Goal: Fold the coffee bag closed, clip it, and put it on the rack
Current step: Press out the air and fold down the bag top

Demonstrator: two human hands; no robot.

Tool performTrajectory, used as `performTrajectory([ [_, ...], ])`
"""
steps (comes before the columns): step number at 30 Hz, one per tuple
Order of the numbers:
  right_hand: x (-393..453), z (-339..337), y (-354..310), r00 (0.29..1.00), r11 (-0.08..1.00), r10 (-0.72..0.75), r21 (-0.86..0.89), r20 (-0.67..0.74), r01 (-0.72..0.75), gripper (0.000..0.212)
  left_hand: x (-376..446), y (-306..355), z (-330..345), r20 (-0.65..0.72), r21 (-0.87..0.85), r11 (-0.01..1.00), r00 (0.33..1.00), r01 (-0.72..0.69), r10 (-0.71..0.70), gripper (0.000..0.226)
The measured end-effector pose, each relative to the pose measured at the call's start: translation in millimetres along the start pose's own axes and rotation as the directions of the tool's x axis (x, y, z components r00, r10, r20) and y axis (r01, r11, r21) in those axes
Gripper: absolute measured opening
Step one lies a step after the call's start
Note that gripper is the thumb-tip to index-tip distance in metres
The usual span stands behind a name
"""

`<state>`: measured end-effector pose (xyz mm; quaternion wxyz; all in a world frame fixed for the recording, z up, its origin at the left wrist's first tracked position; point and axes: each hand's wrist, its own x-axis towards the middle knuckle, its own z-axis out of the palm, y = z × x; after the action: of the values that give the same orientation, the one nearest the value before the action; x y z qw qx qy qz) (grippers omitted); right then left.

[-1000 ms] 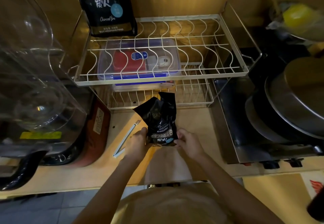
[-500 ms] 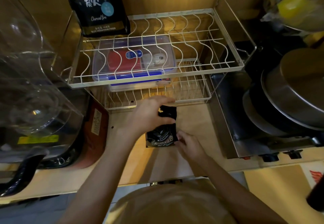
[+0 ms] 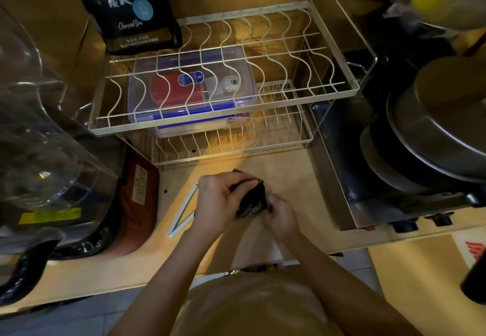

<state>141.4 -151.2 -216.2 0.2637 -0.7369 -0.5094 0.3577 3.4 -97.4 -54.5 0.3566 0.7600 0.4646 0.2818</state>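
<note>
Left hand (image 3: 219, 200) is curled over the top of the coffee bag (image 3: 252, 200), fingers wrapped down on the folded-over mouth; right hand (image 3: 280, 213) pinches the bag's lower right edge. Both hands hold the bag, so neither is free. The bag sits low on the bench (image 3: 284, 172), between my two hands and in front of the rack (image 3: 263, 91), well below its upper tier.

My read on handling: a small, soft foil-type pouch, light, crinkly, likely springy at the fold and a bit slick. I judge it wants steady pressure along the fold line or it will creep open. Best hold looks like the folded top edge, pinched flat across its width, body supported from below.

The white clip (image 3: 184, 209) lies on the bench just beside the left hand, touching nothing I can see.
</note>
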Motion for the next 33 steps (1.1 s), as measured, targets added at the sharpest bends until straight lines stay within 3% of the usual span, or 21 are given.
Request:
performTrajectory([
  [3, 7, -4, 2, 0.993, 0.999, 0.035, -0.042, 0.116, -0.031, 0.009, 1, -6, -4, 0.047, -0.061, 0.995, 0.996, 0.083, -0.08, 0.013],
  [5, 14, -14, -1, 0.986, 0.998, 0.051, 0.033, 0.16, -0.057, 0.013, 2, -9, -6, 0.082, -0.087, 0.991, 0.992, 0.103, -0.096, 0.014],
  [9, 31, -33, -6, 0.985, 0.981, 0.159, 0.126, -0.06, -0.15, 0.026, -3, -7, -8, 0.095, -0.122, 0.985, 0.989, 0.125, -0.114, 0.016],
  [11, 38, -34, -9, 0.996, 0.996, 0.076, 0.042, -0.049, -0.074, 0.037, -5, -5, -7, 0.079, -0.139, 0.981, 0.989, 0.133, -0.123, 0.015],
  [13, 41, -31, -15, 0.999, 0.987, -0.032, -0.155, 0.026, 0.036, 0.038, -5, -4, -5, 0.087, -0.153, 0.98, 0.99, 0.126, -0.114, 0.017],
  [16, 47, -25, -20, 0.999, 0.947, -0.036, -0.318, 0.037, 0.046, 0.03, -7, -1, -2, 0.098, -0.171, 0.977, 0.989, 0.125, -0.109, 0.019],
  [20, 55, -15, -11, 0.997, 0.929, 0.07, -0.364, 0.013, -0.06, 0.021, -11, -3, 1, 0.096, -0.132, 0.988, 0.993, 0.081, -0.069, 0.017],
  [26, 47, -12, -6, 0.998, 0.938, 0.06, -0.339, -0.03, -0.067, 0.017, -13, 5, 1, 0.11, -0.016, 0.996, 0.99, -0.09, 0.092, 0.016],
  [29, 46, -12, -8, 0.992, 0.94, 0.114, -0.32, -0.046, -0.122, 0.017, -5, 9, 0, 0.122, 0.03, 0.995, 0.988, -0.098, 0.093, 0.013],
  [33, 47, -24, -11, 0.986, 0.975, 0.116, -0.202, 0.118, -0.09, 0.013, 22, 2, -3, 0.108, 0.16, 0.983, 0.991, -0.095, 0.078, 0.017],
])
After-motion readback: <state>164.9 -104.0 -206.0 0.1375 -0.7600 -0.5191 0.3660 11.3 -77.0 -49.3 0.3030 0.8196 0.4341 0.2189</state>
